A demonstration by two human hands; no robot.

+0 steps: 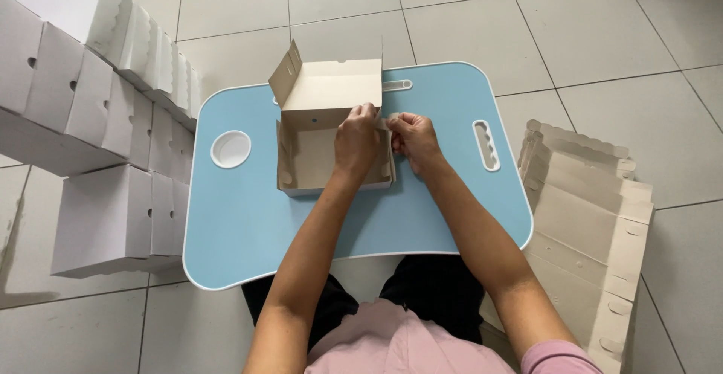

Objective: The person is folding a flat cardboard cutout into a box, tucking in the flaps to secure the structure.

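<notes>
Open cardboard box (pixel 331 129) sits mid-tray on the blue lap table (pixel 248 216); left hand (pixel 356 142) and right hand (pixel 413 140) pinch its right wall, apparently a tab, box lying leftward of the fingers.

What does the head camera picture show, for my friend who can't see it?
Two bare hands, the left hand and the right hand, pinch the right wall of an open brown cardboard box on a light blue lap table with a white rim. Finished white cardboard boxes are stacked on the tiled floor to the left; a pile of flat unfolded cardboard sheets lies on the right.
</notes>
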